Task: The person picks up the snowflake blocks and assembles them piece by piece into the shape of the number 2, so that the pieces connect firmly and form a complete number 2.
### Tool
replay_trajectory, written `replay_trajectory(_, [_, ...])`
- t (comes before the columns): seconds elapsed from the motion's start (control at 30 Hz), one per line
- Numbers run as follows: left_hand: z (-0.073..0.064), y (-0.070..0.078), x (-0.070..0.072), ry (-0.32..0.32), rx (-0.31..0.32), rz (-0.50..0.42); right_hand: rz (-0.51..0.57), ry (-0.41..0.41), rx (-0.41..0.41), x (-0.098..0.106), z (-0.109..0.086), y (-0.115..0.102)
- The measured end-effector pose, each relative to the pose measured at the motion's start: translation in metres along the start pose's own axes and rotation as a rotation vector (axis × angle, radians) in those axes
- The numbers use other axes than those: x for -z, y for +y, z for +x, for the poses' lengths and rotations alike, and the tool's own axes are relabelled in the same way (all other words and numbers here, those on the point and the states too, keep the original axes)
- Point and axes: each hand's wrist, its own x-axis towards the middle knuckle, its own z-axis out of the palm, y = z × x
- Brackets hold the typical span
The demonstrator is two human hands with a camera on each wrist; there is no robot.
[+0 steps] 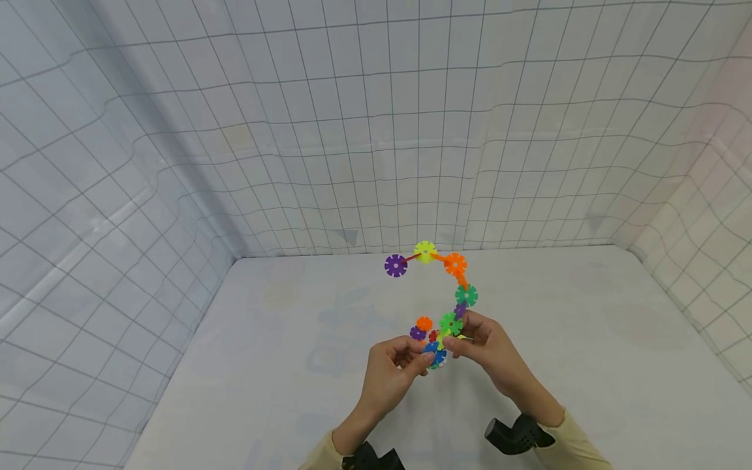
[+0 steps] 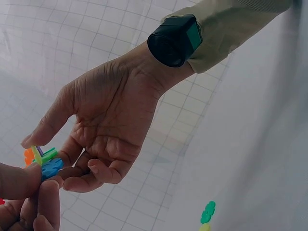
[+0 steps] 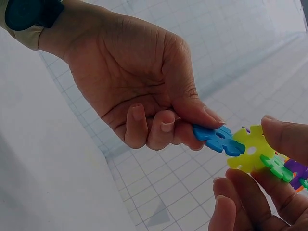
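Note:
My left hand [image 1: 389, 373] pinches a blue notched plastic disc [image 3: 219, 138] between thumb and fingers. My right hand [image 1: 498, 356] holds a yellow notched disc [image 3: 239, 155], and the blue one meets its edge. A small green disc [image 3: 276, 167] is slotted into the yellow disc. From there a curved chain of interlocking discs rises past a green disc [image 1: 467, 296], an orange disc [image 1: 455, 264] and a yellow-green disc [image 1: 425, 251] to a purple disc [image 1: 396, 266]. Fingers partly hide the joint in the head view.
Beside my left fingertips are a small orange disc [image 1: 424, 323] and a purple one [image 1: 418, 333]; whether they join the chain I cannot tell. Below lies a white table [image 1: 264, 391], with grid-patterned cloth walls [image 1: 376, 130] behind and at both sides. Each wrist wears a black camera [image 1: 517, 436].

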Motion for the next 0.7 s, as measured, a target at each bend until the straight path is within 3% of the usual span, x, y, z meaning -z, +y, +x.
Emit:
replay_trajectory(0.37, [-0.001,-0.003,-0.002,0.035,0.014,-0.020,0.006,0.017,-0.008,-0.004,0.000,0.000])
replay_trajectory(0.63, [-0.001,-0.006,-0.005,0.060,0.026,-0.095,0.033,0.002,0.013,-0.005,-0.001,0.001])
replay_trajectory(0.7, [0.000,-0.014,-0.006,0.067,0.035,-0.105,0.040,-0.003,0.014,-0.005,-0.001,0.002])
